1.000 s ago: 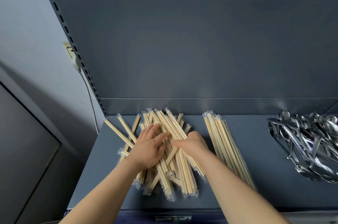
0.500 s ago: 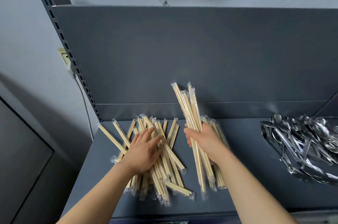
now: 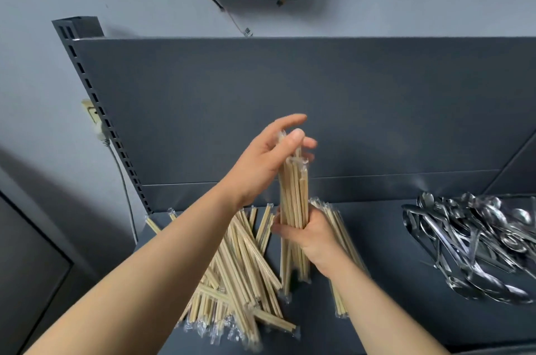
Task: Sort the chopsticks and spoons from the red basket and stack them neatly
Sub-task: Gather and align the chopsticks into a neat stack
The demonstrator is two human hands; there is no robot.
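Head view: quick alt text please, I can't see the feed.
The right hand grips a bundle of wrapped chopsticks upright on the grey shelf while the left hand touches its top ends. A loose chopstick pile lies left of it; metal spoons are heaped at right.

A dark grey metal shelf with an upright back panel of the same colour carries everything. On its left part lies a loose heap of wrapped chopsticks, the sticks crossing one another at many angles, with their clear wrapper ends fanned out toward the near edge. Just right of the heap, a straight stack of chopsticks lies flat, running from near to far, partly hidden. Between heap and stack an upright bundle of chopsticks stands on end, its lower tips down at the shelf surface. Well apart, at the far right, lies a tangled pile of metal spoons.
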